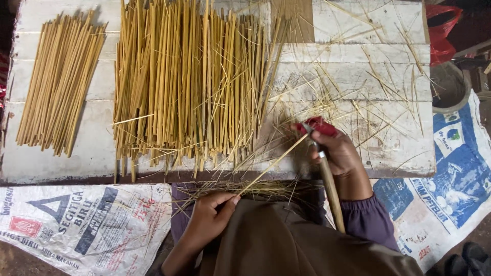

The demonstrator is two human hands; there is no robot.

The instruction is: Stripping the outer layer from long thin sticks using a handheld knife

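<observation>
reedhead: Closest up, brown cloth [286, 245] over the lap, then left hand [209, 217] low beside it, thumb and forefinger pinched shut on the near end of one thin pale strip [266, 171]. Slants up and to the right from there, toward the blade. Any tips for doing this bit cleanly?

oldknife: Looks like a shaving pass, going by the curls lying about. Right hand [340, 153] wrapped tight round a knife [331, 191], long wooden handle pointing back at the lap, red wrap up at the blade end. Blade mostly hidden behind the fingers, so can't tell the angle. Best guess: hold it shallow, pull the strip taut with the pinching hand, draw long and even instead of digging in. Probably worth bracing against the near edge of the board [61, 158] and minding the thumb by the blade.

reedhead: Cheers. And the count?

oldknife: Two hands, one knife, one strip in work. Loose nest of fine shavings [245, 189] across the lap, more strewn over the right half of the white plank board. Two heaps up there: big fanned pile [189, 82] in the middle, smaller tidy bundle [59, 82] off to the left, well apart. Way too many sticks in either to count. Two printed woven sacks on the ground, left sack [76, 225] and right sack [450, 179]. Farthest off at the right, one round grey tub [450, 87] and one red plastic bag [440, 30] behind it.
</observation>
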